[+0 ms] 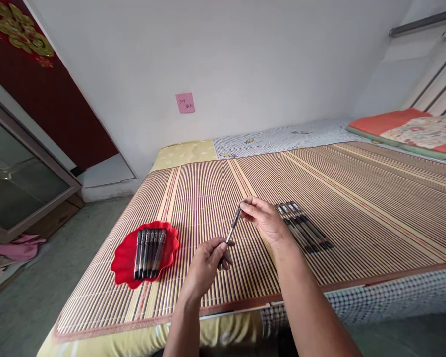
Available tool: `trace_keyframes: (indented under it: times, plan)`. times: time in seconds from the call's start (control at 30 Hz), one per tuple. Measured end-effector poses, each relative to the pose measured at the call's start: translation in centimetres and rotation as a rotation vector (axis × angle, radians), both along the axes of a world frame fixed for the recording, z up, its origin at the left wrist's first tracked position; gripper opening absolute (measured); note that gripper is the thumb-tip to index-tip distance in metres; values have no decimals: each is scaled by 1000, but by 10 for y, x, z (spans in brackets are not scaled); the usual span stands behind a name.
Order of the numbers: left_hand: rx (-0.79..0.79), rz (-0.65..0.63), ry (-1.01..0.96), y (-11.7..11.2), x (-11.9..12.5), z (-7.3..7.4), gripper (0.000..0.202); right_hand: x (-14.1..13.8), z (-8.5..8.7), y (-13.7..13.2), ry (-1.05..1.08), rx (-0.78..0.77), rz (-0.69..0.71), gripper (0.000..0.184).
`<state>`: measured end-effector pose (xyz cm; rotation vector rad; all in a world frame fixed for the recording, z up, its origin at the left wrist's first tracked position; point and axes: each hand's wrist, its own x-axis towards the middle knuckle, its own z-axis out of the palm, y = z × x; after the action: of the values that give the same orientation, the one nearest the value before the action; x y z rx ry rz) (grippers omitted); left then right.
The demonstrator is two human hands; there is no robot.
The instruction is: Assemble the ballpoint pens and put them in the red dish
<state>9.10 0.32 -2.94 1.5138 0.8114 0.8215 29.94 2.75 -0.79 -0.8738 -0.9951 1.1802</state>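
Observation:
Between my two hands I hold one pen [233,225] with a dark cap and a clear barrel, slanted above the mat. My left hand [211,255] grips its lower end with thumb and fingers. At the upper, capped end, my right hand [262,215] pinches it. To the left lies a red scalloped plate [124,258] with several black-capped pens [148,253] side by side on it. Right of my right hand, several more pens [306,228] rest in a row on the mat, partly covered by my wrist.
A striped bamboo mat [208,198] covers the bed, over patterned sheets [267,139]. Folded orange and floral bedding [412,129] lies at the far right. A pink note [185,102] is stuck on the white wall. At left are a glass-panelled door [18,168] and grey floor [78,238].

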Motion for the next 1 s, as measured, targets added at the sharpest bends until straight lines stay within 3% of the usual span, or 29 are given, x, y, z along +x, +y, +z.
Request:
trace_keyframes:
  times: [0.2, 0.5, 0.7, 1.0]
  plan:
    - [-126, -108, -131, -4, 5, -1, 31, -1, 1, -3, -87, 30, 151, 26]
    - [-199, -18, -252, -6, 18, -10, 30, -1, 5, -5, -138, 58, 112, 29]
    - [-250, -65, -332, -5, 13, -7, 31, 5, -3, -3, -37, 24, 152, 32]
    - [-328, -51, -368, -6, 8, -3, 35, -1, 3, -6, -162, -14, 287, 25]
